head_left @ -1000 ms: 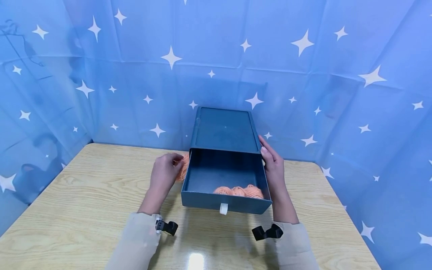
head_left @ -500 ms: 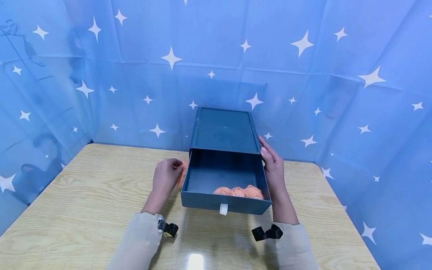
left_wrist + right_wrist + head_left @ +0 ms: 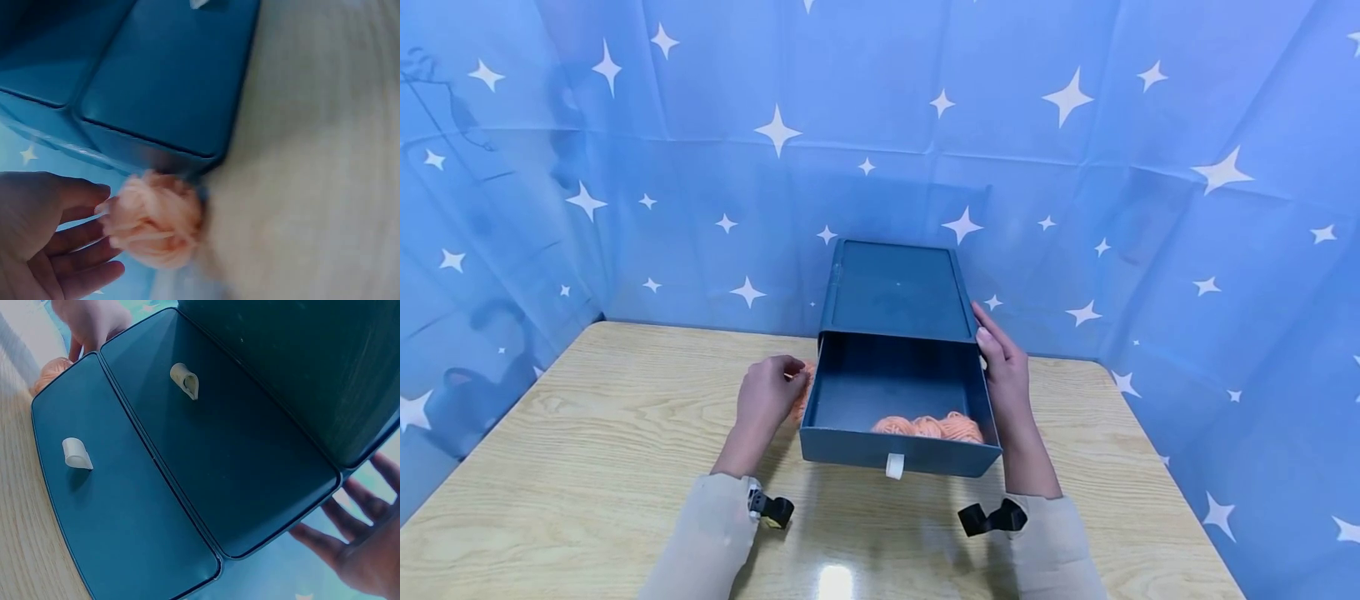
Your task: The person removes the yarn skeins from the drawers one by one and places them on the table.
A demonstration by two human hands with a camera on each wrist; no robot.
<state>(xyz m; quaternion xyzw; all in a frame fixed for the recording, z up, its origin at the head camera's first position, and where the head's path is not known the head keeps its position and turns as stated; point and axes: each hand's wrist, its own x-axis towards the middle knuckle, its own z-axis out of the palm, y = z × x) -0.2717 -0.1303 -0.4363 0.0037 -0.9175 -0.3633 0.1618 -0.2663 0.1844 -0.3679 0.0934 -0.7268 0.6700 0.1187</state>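
Observation:
My left hand is beside the left side of the blue drawer unit. Its thumb and fingers pinch the edge of a peach skein of yarn, which sits low against the unit's corner. Across from it, my right hand rests along the unit's right side with its fingers extended, as the right wrist view also shows. The top drawer is pulled out towards me and has a white pull tab. Inside, several bundles of peach yarn lie along its front wall.
Two closed drawer fronts, each with a pale tab, are below the open one. The unit stands on a light wooden table. A blue curtain with white stars hangs behind.
My left hand has shifted slightly down towards me along the unit's side, and the skein beside it has come with it. The right hand and the open drawer keep their place.

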